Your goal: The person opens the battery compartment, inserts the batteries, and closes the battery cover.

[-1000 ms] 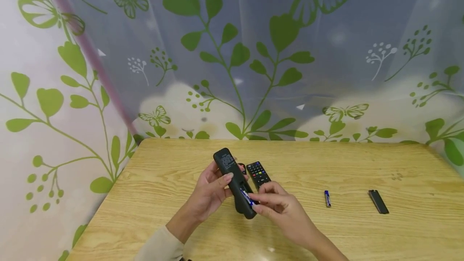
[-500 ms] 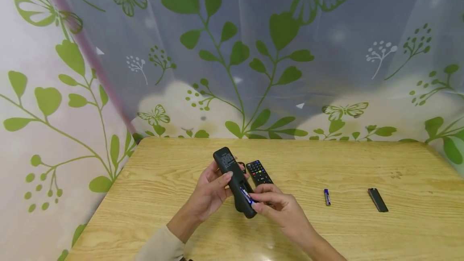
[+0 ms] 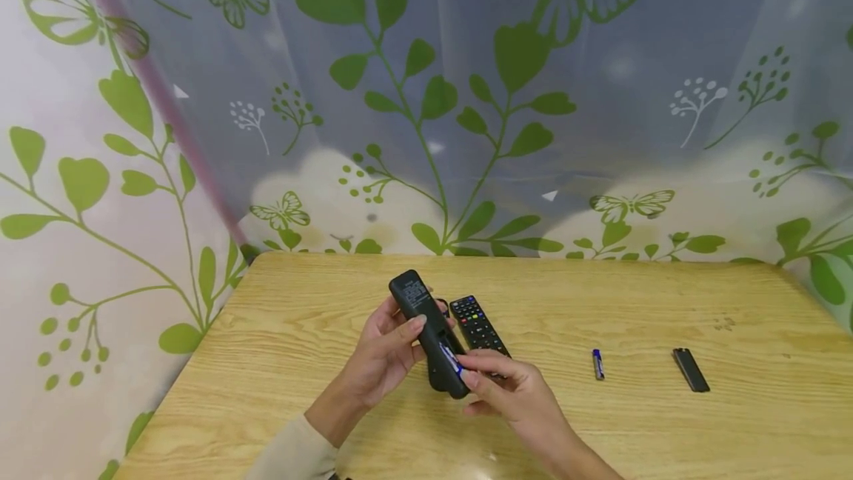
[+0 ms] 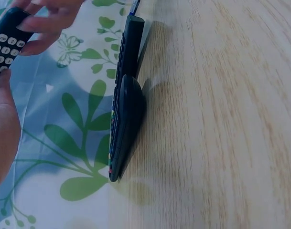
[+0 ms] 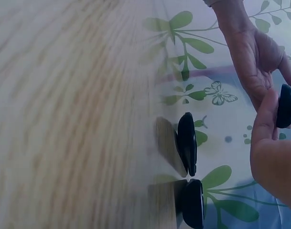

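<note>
My left hand (image 3: 381,361) holds a black remote control (image 3: 418,301) tilted above the table, its back facing up and its battery compartment uncovered. A blue and silver battery (image 3: 449,355) lies in that compartment. The thumb and index finger of my right hand (image 3: 526,398) pinch at the battery's lower end, partly hiding it. Whether a second battery sits beside it, I cannot tell. White buttons on the front of the held remote (image 4: 6,47) show in the left wrist view. Seen from the right wrist, both hands meet around its dark end (image 5: 286,106).
Behind the hands lies another black remote (image 3: 474,321) with coloured buttons; a third remote (image 4: 132,119) lies close by, mostly hidden from the head. Farther right on the wooden table (image 3: 633,435) are a loose battery (image 3: 598,364) and a black battery cover (image 3: 691,370). Patterned curtains stand behind.
My right hand has shifted slightly down and left, uncovering more of the remote behind it, and one finger now shows beneath the thumb. The left hand's hold is unchanged.
</note>
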### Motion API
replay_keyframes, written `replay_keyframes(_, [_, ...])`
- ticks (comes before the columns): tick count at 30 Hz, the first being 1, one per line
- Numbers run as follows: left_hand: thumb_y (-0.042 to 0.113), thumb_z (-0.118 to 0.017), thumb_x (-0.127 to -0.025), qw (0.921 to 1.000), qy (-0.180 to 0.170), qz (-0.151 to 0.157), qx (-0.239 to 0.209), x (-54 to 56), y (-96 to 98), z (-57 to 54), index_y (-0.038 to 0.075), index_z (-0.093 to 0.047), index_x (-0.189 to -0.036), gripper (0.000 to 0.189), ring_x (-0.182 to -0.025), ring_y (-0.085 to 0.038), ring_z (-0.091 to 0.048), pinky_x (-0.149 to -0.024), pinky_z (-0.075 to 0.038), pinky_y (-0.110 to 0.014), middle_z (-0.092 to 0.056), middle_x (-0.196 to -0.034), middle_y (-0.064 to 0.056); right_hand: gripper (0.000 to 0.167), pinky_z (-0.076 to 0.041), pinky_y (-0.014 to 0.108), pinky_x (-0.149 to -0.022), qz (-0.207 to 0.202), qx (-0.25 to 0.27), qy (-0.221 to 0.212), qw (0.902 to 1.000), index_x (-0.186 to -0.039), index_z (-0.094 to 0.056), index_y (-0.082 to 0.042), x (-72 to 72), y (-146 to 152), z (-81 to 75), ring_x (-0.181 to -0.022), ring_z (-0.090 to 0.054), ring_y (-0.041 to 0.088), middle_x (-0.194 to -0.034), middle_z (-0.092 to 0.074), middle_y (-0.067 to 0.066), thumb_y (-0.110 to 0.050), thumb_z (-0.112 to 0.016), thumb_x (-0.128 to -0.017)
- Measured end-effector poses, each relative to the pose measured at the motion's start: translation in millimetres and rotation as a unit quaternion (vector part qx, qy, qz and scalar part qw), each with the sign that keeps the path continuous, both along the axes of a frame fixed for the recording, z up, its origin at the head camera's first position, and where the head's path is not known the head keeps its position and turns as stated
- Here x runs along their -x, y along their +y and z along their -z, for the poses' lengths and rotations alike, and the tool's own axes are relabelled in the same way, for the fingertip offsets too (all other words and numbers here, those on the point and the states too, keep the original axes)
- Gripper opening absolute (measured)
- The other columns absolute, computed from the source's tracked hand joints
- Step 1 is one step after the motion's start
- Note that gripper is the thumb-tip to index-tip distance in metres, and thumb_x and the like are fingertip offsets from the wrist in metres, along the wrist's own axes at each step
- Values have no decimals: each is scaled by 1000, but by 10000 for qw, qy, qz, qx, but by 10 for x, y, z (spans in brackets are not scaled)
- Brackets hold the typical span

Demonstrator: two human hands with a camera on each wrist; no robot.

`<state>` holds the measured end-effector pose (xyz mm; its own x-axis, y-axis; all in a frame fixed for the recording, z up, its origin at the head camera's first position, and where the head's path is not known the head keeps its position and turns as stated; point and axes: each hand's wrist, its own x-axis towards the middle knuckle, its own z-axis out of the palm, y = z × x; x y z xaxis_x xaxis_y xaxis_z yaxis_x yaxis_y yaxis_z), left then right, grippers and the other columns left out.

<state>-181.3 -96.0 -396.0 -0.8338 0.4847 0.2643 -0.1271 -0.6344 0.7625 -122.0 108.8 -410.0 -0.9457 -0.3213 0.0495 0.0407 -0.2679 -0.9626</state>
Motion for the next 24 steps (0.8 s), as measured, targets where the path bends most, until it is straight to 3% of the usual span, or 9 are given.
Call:
replay_keyframes(4, [2,-53,-96,10000,-81,-16,6,-2,-1,-1,4,-29,-141,51,-111,-31,-58,-94,-49,-40,-51,-122,-16,19,-55,42,-81,238,107,-56,9996,-109,-69,-7,-18,-22,-7,-87,-65,22,-113,-55,12,-5,-65,-90])
replay_keyframes(9, [1,-53,-96,10000,8,54,26,-2,-5,1,5,-29,-141,52,-111,-30,-58,-95,-48,-39,-51,-122,-15,30,-55,45,-80,495,-91,-463,9977,-111,-53,1,-21,-41,-42,-85,-64,24,-108,-55,14,-7,-70,-87])
replay_keyframes(14, [-1,-53,-95,9996,197,132,133,8,-9,3,4,-27,-142,54,-111,-29,-58,-96,-47,-41,-50,-121,-15,42,-54,37,-83,159,-23,-953,9953,-118,-43,3,5,-9,-70,-92,-61,23,-106,-59,12,-8,-70,-88])
replay_keyframes(24, [-1,-54,-94,9992,119,-5,378,-3,-29,30,4,-32,-139,51,-110,-31,-59,-94,-48,-43,-51,-121,-17,41,-55,23,-77,-409,616,-1624,9840,-119,-41,2,43,33,-62,-91,-63,20,-104,-62,12,-3,-67,-88])
